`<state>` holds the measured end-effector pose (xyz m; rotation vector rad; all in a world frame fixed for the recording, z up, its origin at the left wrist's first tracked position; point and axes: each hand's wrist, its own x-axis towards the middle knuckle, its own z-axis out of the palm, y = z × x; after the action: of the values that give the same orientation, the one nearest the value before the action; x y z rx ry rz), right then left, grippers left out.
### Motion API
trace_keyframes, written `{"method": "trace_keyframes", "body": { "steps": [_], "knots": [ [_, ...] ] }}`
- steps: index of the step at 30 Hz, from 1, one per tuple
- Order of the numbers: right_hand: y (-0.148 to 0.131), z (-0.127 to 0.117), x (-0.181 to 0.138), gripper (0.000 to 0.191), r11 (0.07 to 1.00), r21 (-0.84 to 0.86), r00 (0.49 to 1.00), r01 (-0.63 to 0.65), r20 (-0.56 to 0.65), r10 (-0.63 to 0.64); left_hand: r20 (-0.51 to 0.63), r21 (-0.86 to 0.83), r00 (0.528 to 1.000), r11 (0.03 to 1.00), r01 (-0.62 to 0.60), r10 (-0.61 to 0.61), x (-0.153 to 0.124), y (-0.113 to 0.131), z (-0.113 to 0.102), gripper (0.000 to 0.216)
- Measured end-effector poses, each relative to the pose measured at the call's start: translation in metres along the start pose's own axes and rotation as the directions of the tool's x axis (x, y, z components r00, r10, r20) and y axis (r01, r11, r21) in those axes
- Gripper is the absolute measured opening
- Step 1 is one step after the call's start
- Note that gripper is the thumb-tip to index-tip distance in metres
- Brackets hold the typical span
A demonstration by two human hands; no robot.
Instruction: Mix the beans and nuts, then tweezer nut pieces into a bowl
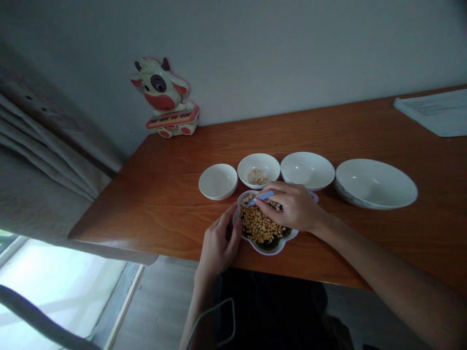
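Note:
A scalloped, lilac-rimmed dish (270, 251) lies near the table's front edge. Yellow beans (260, 224) fill its middle, dark small grains lie toward the front, and pale flat seeds (249, 199) sit in its back left part. My left hand (218, 245) grips the dish's left side, thumb at the rim. Over the dish, my right hand (292, 206) is closed on a small blue-purple tool (265, 195), its tip down by the pale seeds. Fingers hide much of the tool, so I cannot tell its exact kind. Behind the dish, a white bowl (270, 164) contains pale seeds (257, 177).
One small white bowl (218, 181) stands at the left of the row. To the right are another white bowl (307, 170) and a larger one (375, 182). A cow toy with a keyboard (170, 99) stands at the back left, papers (438, 113) at the back right.

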<state>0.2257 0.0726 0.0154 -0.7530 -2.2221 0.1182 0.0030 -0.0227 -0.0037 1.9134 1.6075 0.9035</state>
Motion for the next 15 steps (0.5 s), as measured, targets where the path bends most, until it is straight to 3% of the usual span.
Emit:
{"method": "trace_keyframes", "body": {
  "steps": [15],
  "knots": [
    [0.0006, 0.0001, 0.0008, 0.032, 0.999, -0.012, 0.999, 0.032, 0.025, -0.032, 0.0, 0.014, 1.0, 1.0, 0.003, -0.003, -0.0004, -0.0004, 0.0006, 0.043]
  ]
}}
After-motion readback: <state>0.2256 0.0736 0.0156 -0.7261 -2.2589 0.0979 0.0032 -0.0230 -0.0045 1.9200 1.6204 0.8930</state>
